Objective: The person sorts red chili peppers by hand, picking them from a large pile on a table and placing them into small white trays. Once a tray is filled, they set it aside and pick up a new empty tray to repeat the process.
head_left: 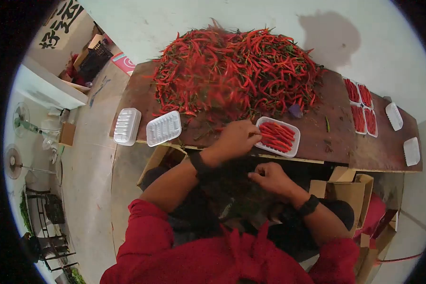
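1. L hand. We see the left hand (236, 139) over the desk (336, 137) edge. Its fingers (254, 136) are curled, tips touching the left end of the chilli tray (281, 122). We cannot tell whether they pinch a chilli or only rest on it.

2. Chilli tray. White, shallow, directly right of the L fingers. It holds red chillies (277, 135) laid approx. parallel.

3. R hand. The right hand (270, 177) sits below the L fingers, off the desk and over the lap. Its fingers (255, 176) are bent inward, pointing left. Grasp state: we cannot tell, since the area under them is dark and blurred.

4. Beyond the L fingers. The chilli pile (232, 71), red w/ green stems, covers the middle of the desk.

5. Left of the L fingers. Empty tray A (163, 128) is near. Empty tray B (127, 126) lies just past it, at the desk corner.

6. Far right of both sets of fingers. We count 4 filled trays (359, 106) in a 2x2 block, then 2 spare trays (394, 116) near the desk end.

7. Right of the R fingers. A cardboard box (350, 189) stands below the desk edge.
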A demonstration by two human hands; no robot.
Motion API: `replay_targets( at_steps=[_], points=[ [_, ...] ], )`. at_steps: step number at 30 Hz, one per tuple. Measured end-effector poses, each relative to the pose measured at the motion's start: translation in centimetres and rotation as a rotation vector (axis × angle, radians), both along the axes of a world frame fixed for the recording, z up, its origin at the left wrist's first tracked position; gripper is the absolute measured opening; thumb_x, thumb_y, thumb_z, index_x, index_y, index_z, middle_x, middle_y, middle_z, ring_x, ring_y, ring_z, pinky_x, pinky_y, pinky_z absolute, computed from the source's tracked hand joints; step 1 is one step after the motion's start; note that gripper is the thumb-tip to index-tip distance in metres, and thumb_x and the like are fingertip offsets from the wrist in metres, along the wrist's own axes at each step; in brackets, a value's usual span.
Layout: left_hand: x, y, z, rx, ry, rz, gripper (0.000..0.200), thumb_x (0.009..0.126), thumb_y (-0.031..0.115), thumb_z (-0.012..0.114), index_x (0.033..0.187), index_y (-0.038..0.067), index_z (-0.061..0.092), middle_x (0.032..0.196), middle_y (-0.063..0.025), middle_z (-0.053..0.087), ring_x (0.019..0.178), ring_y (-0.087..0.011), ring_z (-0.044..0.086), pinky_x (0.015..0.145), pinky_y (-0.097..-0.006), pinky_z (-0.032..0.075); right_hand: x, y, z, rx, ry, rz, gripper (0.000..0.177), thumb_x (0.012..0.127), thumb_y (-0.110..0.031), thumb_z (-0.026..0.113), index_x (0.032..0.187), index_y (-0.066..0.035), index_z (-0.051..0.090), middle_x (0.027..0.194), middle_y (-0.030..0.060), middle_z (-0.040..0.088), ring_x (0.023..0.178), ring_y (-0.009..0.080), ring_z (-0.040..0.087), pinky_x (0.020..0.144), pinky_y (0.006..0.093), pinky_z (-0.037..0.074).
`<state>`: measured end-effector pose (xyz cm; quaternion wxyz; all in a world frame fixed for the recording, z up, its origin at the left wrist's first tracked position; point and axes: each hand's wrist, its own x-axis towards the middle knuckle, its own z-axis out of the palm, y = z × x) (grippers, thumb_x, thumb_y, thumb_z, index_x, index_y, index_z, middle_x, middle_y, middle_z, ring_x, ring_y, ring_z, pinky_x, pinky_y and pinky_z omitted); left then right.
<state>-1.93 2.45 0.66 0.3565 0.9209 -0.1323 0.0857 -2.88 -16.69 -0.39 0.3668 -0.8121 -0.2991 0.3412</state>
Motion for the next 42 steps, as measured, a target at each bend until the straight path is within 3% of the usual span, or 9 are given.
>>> replay_targets(
  at_steps=[6,17,19,22,25,28,30,37,42],
  points=[
    [1.3,0.6,0.1,0.302,-0.144,0.079,0.020,0.085,0.021,0.049,0.095,0.011,0.063,0.083,-0.0117,0.060,0.081,-0.0280,0.060,0.066,-0.0424,0.049,-0.2,-0.1,0.8,0.035,0.008,-0.036,0.037,0.082,-0.036,0.061,0.075,0.001,0.064,0.069,0.0207,0.060,0.060,0.0327,0.058,0.058,0.0426,0.045],
    [2.2,7.2,-0.1,0.698,-0.295,0.394,0.030,0.070,0.007,0.057,0.099,0.013,0.060,0.084,-0.0084,0.054,0.073,-0.0282,0.062,0.058,-0.0398,0.051,0.0,-0.4,0.3,0.058,0.010,-0.046,0.036,0.082,-0.035,0.062,0.076,0.000,0.064,0.067,0.0181,0.060,0.058,0.0252,0.056,0.057,0.0400,0.045],
    [2.1,7.4,-0.1,0.726,-0.331,0.395,0.030,0.070,0.007,0.057,0.099,0.013,0.059,0.086,-0.0086,0.054,0.073,-0.0287,0.061,0.058,-0.0403,0.051,0.1,-0.3,0.7,0.055,0.028,-0.047,0.031,0.084,-0.028,0.062,0.073,0.001,0.060,0.061,0.0025,0.052,0.060,0.0072,0.045,0.053,0.0280,0.039],
    [1.6,7.4,0.1,0.694,-0.346,0.369,0.027,0.071,0.008,0.056,0.098,0.012,0.059,0.085,-0.0090,0.053,0.069,-0.0299,0.061,0.058,-0.0411,0.050,0.0,0.0,1.4,0.042,0.061,-0.072,0.031,0.085,-0.029,0.061,0.074,0.000,0.060,0.061,0.0008,0.052,0.060,0.0066,0.045,0.053,0.0264,0.038],
    [1.0,7.4,0.3,0.649,-0.228,0.434,0.021,0.076,0.009,0.056,0.097,0.010,0.058,0.087,-0.0110,0.057,0.068,-0.0316,0.061,0.059,-0.0412,0.050,0.1,0.2,1.1,0.085,0.073,-0.068,0.035,0.085,-0.033,0.060,0.077,0.000,0.062,0.063,0.0097,0.056,0.058,0.0170,0.053,0.055,0.0355,0.043],
    [0.6,7.4,0.6,0.260,-0.129,0.443,0.017,0.082,0.014,0.058,0.097,0.006,0.057,0.085,-0.0117,0.061,0.067,-0.0286,0.063,0.059,-0.0386,0.050,0.1,0.4,0.8,0.157,0.192,-0.173,0.033,0.087,-0.031,0.056,0.076,0.000,0.059,0.062,0.0050,0.054,0.058,0.0142,0.051,0.053,0.0323,0.042],
    [0.0,6.8,1.7,-0.444,0.389,0.298,0.023,0.084,0.019,0.059,0.098,0.001,0.058,0.082,-0.0121,0.064,0.070,-0.0226,0.064,0.061,-0.0356,0.050,0.7,0.5,1.4,0.170,0.219,-0.184,0.027,0.089,-0.028,0.054,0.083,-0.002,0.059,0.064,0.0022,0.053,0.058,0.0107,0.050,0.053,0.0274,0.040],
    [-3.4,1.6,3.7,-0.384,0.388,0.097,0.020,0.084,0.014,0.057,0.096,-0.001,0.060,0.081,-0.0093,0.063,0.070,-0.0175,0.063,0.065,-0.0322,0.050,1.0,2.1,2.8,0.503,0.497,-0.464,0.023,0.093,-0.027,0.049,0.094,-0.005,0.055,0.072,0.0002,0.055,0.058,0.0084,0.049,0.052,0.0221,0.036],
    [-4.4,-0.4,2.8,-0.518,0.458,-0.050,0.020,0.083,0.014,0.055,0.096,-0.001,0.061,0.085,-0.0109,0.064,0.074,-0.0165,0.064,0.067,-0.0317,0.050,0.4,2.3,3.1,0.484,0.394,-0.448,0.029,0.094,-0.031,0.045,0.090,-0.005,0.057,0.072,0.0000,0.054,0.060,0.0091,0.049,0.052,0.0244,0.039]
  ],
)
